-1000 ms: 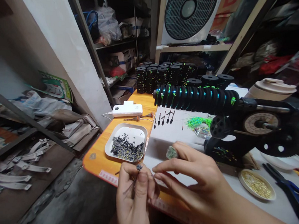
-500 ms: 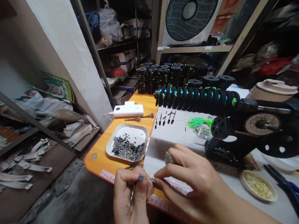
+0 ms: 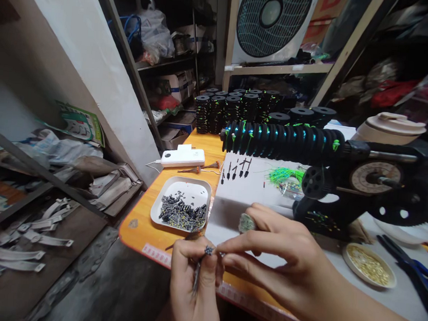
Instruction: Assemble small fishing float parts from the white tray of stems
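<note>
My left hand (image 3: 197, 291) is closed around a bundle of thin dark rods (image 3: 208, 250). Their blue-grey ends poke up between thumb and forefinger, and the thin metallic lower ends show beneath. My right hand (image 3: 287, 263) comes in from the right, its thumb and forefinger pinched together by the left fingertips; anything in that pinch is too small to make out. A rough greenish-grey lump (image 3: 246, 223) is held in its other, curled fingers. Just beyond the left hand stands a white tray (image 3: 154, 214) with many small black and grey tubular pieces (image 3: 183, 213).
A black winding machine (image 3: 376, 179) carries a row of black foam spools (image 3: 281, 141) over the table. Several similar spool stacks (image 3: 232, 114) stand behind. A white power bank (image 3: 183, 157), bright green strands (image 3: 286, 177), a dish of golden bits (image 3: 370, 265) and scissors (image 3: 408, 264) lie around.
Both hands have shifted slightly right. My right fingertips are now closer to the rod ends, and more of the greenish lump shows.
</note>
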